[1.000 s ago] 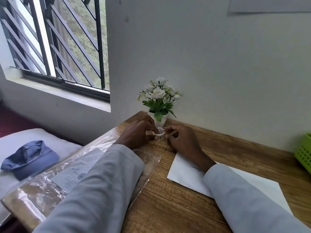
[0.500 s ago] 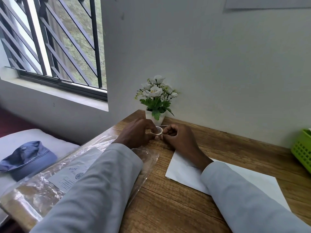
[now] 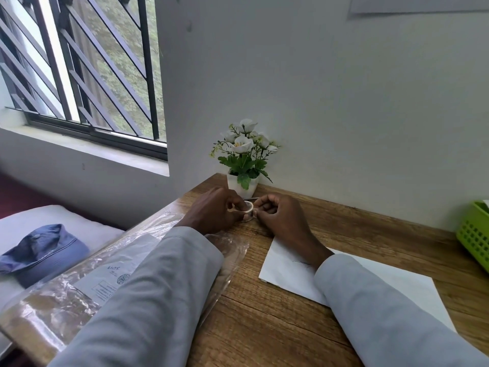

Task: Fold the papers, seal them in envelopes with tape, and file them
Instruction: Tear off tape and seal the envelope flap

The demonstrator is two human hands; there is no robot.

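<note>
A small roll of clear tape [image 3: 248,207] is held just above the wooden desk [image 3: 264,313], in front of the flower pot. My left hand [image 3: 214,210] grips the roll from the left, fingers curled round it. My right hand [image 3: 280,215] is curled against the roll's right side and pinches at the tape's edge with its fingertips. A white envelope [image 3: 288,268] lies flat on the desk under my right forearm. A clear plastic pack of brown envelopes [image 3: 79,290] lies on the desk's left side, partly under my left sleeve.
A white pot of artificial white flowers [image 3: 243,160] stands against the wall behind my hands. A green plastic basket [image 3: 473,234] sits at the desk's right edge. Left of the desk, a blue cap [image 3: 42,252] lies on a white bed. The barred window is upper left.
Both hands have stayed at the tape roll. The right fingers have shifted on its edge, and the roll has turned slightly. The camera view has moved a little.
</note>
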